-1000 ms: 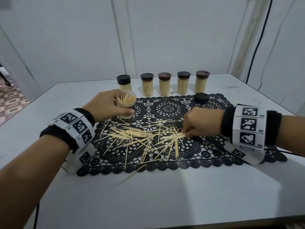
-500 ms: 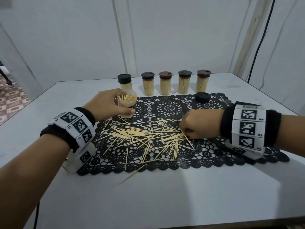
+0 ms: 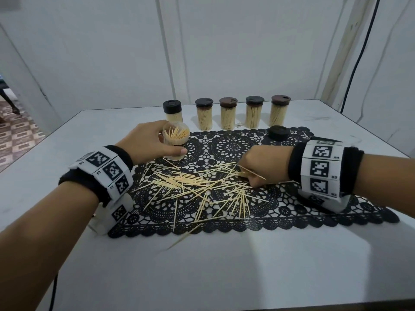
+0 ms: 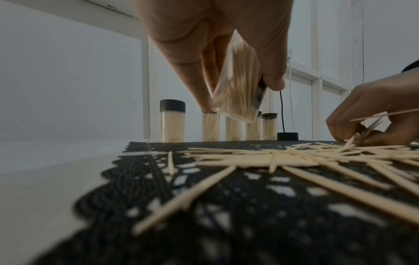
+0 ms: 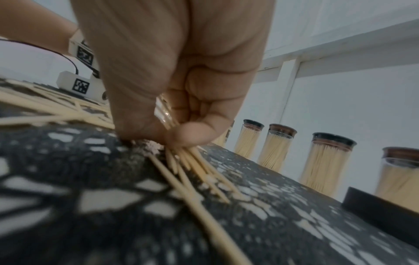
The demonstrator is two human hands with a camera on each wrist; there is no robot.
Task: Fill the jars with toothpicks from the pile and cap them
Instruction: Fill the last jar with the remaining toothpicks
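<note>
Step in hand: gathering refill. Right hand (image 3: pixel 263 166) pinches small toothpick bundle (image 5: pixel 195 161) at pile (image 3: pixel 197 185) on lace mat (image 3: pixel 292 212). Left hand (image 3: pixel 146 142) grips open jar (image 3: pixel 175 140), tilted (part-filled). Next: carry bundle to jar mouth, align tips. Loose cap (image 3: pixel 279 132) waits behind.

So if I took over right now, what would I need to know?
Left hand holds the open jar, tilted and lifted off the black mat, partly filled.
Right hand pinches a small bunch of toothpicks at the right edge of the pile.
Done: five capped jars stand full at the back.
Left: put the bunch in, gather the remaining pile, then fit the loose cap, which sits on the mat's far edge.
</note>
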